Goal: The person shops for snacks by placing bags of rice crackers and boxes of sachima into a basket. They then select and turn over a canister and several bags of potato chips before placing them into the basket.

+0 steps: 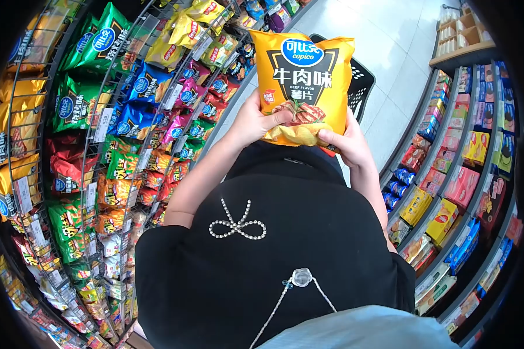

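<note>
A yellow bag of Copico beef-flavour potato chips (304,75) is held upright in front of me, its printed front facing me. My left hand (255,121) grips the lower left side, with the thumb across the front and the other fingers hidden behind. On the lower right side, my right hand (350,142) holds the bag the same way, thumb on the front near the chip picture. Behind the bag, a black shopping basket (362,87) with a slotted side shows in part; its inside is mostly covered.
Wire-fronted shelves of chip bags line the left, with green bags (102,38), blue bags (142,87) and price tags (103,125). Shelves on the right carry boxed snacks such as a yellow box (476,147). Pale floor tiles (384,110) run between them. A wooden rack (463,35) stands farther off.
</note>
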Demonstrator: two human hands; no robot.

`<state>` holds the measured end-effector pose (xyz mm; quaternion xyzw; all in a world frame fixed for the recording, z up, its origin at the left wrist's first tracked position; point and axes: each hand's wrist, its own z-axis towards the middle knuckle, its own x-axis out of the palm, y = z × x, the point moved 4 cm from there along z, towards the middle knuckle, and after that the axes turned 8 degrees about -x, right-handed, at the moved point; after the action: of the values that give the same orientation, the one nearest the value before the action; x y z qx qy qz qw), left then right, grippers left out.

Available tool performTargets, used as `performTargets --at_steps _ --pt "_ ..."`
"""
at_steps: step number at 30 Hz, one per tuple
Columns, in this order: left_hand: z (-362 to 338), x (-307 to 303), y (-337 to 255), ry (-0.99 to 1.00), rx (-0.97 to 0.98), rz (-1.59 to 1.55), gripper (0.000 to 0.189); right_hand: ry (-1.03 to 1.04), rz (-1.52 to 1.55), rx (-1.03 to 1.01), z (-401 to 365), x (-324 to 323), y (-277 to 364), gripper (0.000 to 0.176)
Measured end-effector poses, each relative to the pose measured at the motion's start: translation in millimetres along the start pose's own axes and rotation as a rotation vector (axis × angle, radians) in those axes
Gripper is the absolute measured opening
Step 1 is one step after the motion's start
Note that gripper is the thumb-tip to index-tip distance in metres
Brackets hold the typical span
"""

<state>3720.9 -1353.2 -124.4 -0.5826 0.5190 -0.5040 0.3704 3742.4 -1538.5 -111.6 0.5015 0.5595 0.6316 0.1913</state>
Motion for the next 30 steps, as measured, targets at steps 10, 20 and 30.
performTargets --at_steps 10,20,30 --pt "-8 0 -6 0.141 -0.062 0.064 0.075 -0.067 -0.025 -0.063 -2 0 0 0.068" --pt "-8 -12 11 0.205 -0.152 -0.281 0.091 -0.155 0.06 -0.135 0 -6 -5 0.064" --pt "1 21 9 0.218 0.063 -0.614 0.073 -0.117 0.077 -0.252 6 14 -6 0.065"
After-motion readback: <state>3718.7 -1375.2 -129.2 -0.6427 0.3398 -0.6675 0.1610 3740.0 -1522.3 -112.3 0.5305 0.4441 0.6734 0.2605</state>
